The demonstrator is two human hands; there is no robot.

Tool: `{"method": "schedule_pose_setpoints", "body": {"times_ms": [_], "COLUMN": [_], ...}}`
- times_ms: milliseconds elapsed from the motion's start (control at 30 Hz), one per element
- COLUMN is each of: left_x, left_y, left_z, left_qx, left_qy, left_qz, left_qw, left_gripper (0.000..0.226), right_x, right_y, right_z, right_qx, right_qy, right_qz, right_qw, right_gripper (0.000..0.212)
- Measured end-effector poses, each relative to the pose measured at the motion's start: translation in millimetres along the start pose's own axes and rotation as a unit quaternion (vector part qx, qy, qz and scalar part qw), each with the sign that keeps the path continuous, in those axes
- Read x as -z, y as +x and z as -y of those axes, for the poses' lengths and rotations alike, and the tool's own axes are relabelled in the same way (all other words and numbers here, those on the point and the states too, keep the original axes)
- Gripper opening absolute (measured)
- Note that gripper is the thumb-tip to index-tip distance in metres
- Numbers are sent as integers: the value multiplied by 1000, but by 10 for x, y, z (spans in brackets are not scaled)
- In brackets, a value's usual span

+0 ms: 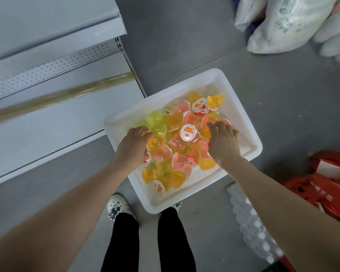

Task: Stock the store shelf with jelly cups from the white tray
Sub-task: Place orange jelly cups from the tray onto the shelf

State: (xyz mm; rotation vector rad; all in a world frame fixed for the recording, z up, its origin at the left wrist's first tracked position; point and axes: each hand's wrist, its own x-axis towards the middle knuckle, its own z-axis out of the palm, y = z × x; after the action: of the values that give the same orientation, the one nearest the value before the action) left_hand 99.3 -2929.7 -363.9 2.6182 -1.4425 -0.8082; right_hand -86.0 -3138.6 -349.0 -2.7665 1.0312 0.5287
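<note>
1. I note left hand (133, 148) fingers curled down among jelly cups (187, 132); I cannot tell the grip.
2. Right hand (224, 144) fingers are spread, touching cups inside the white tray (238, 108).
3. Shelf (47, 124) lies left of the left fingers; red basket (322, 185) and bottle pack (251, 222) lie right of the right fingers.

The left hand (133, 146) buries its fingertips among the translucent orange, pink and yellow jelly cups (177, 134), so any grip is hidden. The same goes for the right hand (224, 143). Print on the white foil lids (188, 132) is too small to read. The white plastic tray (249, 134) covers most of one white clog (177, 204). The white metal shelf (47, 122) is blurred and runs off the left edge. Blurred white plastic bags (283, 26) and a red plastic crate (322, 185) run off the right edge.
</note>
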Motion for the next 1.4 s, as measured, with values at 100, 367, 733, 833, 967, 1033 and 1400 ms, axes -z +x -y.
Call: {"method": "schedule_pose_setpoints", "body": {"times_ms": [100,367,733,833,967,1033,1400], "left_x": [12,1,27,75,297,495,1669], "left_y": [25,151,153,63,-118,-235,-1039], "left_z": [2,-41,-257,-305,-424,-476,-387], "left_qx": [-7,-10,-47,-56,-19,-2,43], "left_qy": [41,80,104,64,-24,-63,-159], "left_qz": [8,-34,-44,-54,-49,-42,-100], "left_qw": [999,996,992,995,998,997,981], "left_gripper": [62,59,49,48,47,50,50], "right_x": [39,-16,124,284,569,740,1947], "right_y": [82,136,-14,-65,-167,-212,-710], "right_z": [-16,-199,-240,-203,-82,-11,577], "right_qx": [8,11,-14,-35,-4,20,53], "right_qy": [-39,-101,15,67,117,111,231], "right_qz": [18,74,-2,-7,-27,-36,-142], "right_qw": [999,992,1000,997,993,993,961], "right_gripper": [61,55,59,54,68,74,40]}}
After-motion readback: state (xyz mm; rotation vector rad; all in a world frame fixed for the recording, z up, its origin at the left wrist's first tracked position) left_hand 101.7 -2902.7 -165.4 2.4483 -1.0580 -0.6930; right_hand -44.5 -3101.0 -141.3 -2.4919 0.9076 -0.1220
